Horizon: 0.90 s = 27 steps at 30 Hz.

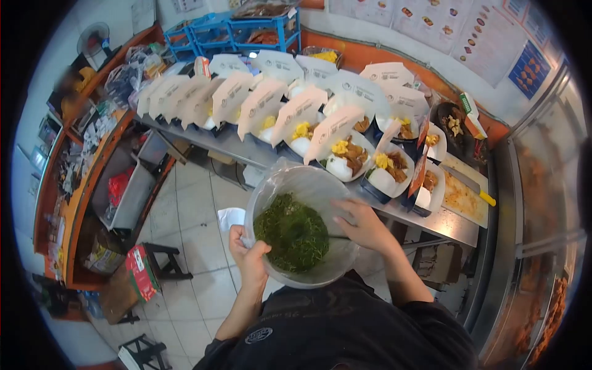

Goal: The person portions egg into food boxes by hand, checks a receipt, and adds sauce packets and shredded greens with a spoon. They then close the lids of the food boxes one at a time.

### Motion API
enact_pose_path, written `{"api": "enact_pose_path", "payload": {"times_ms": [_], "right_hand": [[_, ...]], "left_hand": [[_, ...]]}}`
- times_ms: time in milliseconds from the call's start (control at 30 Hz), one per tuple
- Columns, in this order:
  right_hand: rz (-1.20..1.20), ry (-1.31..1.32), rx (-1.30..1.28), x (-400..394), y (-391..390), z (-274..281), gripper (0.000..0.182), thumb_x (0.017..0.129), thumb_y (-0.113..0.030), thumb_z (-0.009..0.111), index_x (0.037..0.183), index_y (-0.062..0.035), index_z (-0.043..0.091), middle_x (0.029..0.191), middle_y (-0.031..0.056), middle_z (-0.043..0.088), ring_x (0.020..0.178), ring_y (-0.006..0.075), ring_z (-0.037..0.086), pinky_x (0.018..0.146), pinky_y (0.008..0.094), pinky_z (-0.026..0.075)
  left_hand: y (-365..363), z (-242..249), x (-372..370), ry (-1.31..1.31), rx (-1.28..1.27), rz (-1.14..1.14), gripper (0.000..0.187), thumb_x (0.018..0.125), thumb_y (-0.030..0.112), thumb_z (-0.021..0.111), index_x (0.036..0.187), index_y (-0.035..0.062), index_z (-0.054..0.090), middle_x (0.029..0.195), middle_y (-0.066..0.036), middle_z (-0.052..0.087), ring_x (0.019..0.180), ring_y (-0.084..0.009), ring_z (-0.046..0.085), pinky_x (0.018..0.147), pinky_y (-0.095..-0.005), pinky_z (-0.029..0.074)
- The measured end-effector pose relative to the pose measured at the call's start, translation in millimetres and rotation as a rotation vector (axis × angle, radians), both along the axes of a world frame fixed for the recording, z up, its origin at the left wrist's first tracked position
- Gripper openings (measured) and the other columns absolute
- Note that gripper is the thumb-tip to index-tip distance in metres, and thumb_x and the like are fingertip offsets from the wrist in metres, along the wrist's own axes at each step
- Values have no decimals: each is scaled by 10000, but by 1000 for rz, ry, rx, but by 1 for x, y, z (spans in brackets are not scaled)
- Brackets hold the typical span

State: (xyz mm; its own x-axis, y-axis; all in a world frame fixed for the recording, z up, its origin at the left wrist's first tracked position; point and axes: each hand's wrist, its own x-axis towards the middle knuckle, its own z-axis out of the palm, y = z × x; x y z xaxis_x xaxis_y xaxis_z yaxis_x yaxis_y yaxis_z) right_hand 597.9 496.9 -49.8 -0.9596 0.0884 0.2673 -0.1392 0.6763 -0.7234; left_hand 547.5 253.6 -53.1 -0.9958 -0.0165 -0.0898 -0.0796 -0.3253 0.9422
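Observation:
My left hand (pixel 250 256) grips the left rim of a large translucent plastic tub (pixel 342 265), thumb inside and fingers outside. The tub is tilted toward me, and chopped cooked greens (pixel 291 231) fill its lower part. Over the tub's right side is my right hand (pixel 361 225), its fingers curled inward. A thin dark handle shows beneath that hand and runs toward the greens; its far end is hidden. Just beyond the tub stand open paper food boxes, the nearest box (pixel 346 154) holding white rice, yellow egg and brown meat.
A steel counter (pixel 447 221) carries several rows of open boxes. At its right lie a cutting board (pixel 459 200) and a yellow-handled knife (pixel 487 197). Blue racks (pixel 259 34) stand behind. Stools (pixel 166 262) are on the tiled floor, left; a glass cabinet (pixel 542 240) is at right.

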Motion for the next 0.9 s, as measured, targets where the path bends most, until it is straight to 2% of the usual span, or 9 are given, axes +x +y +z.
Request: {"api": "enact_pose_path", "payload": {"times_ms": [67,133,267,300,400,600,733,800,900], "right_hand": [[-144,169,215,-35,-10,-2,348,820,-144,602,1113,38,552,868,174,594,844,337,586,788,376,464],[-173,5,275,-65,-10,5,361,817,-184,612,1106,21,543,872,184,585,841,398,561,823,384,447],[-2,-230,9,-127,5,73,268,844,-190,560,985,38,549,832,233,589,820,350,595,762,372,464],[-45,-29,86,-147,16,64,242,872,-201,531,944,30,546,801,206,622,721,279,632,655,354,485],[-192,-134,-60,-185,64,139,253,892,-230,532,1000,-3,560,752,98,656,535,152,617,521,297,487],[-401,75,-513,-261,210,189,272,888,-164,499,1012,74,545,875,119,623,712,190,625,590,337,543],[-448,159,-648,-334,286,148,257,801,-85,486,933,121,569,816,157,608,620,227,602,559,351,525],[-644,151,-565,-367,307,130,247,789,-81,485,932,105,562,785,136,575,646,223,585,547,379,509],[-597,139,-763,-414,381,76,146,821,-65,488,906,42,538,796,118,545,731,238,590,589,414,523]], "left_hand": [[-15,25,-13,19,3,-13,322,535,-89,536,787,74,418,761,-21,488,684,-107,465,591,-223,388],[-29,48,-31,75,-6,20,310,546,-61,545,795,80,424,775,-20,493,704,-113,471,633,-239,396],[-51,104,-84,213,-42,-76,280,596,2,581,837,71,457,823,-20,512,760,-119,484,698,-249,398],[-48,118,-101,293,-53,-95,277,623,23,594,877,54,486,866,-30,537,797,-124,500,726,-250,403],[-21,155,-147,351,145,-87,345,688,33,586,1026,-1,529,1002,-67,571,887,-132,525,814,-267,406],[2,124,-221,570,-180,58,505,746,-105,462,1248,-49,455,1196,-125,528,1033,-158,541,876,-264,418],[15,114,-257,613,-162,77,534,755,-144,480,1275,-38,434,1192,-105,538,1050,-149,550,865,-261,452],[26,111,-268,625,-141,21,588,743,-142,514,1308,-22,405,1286,-104,459,1121,-171,504,913,-291,436],[36,108,-283,580,-138,-95,659,721,-100,585,1333,6,365,1308,-86,402,1146,-182,483,939,-305,420]]}}
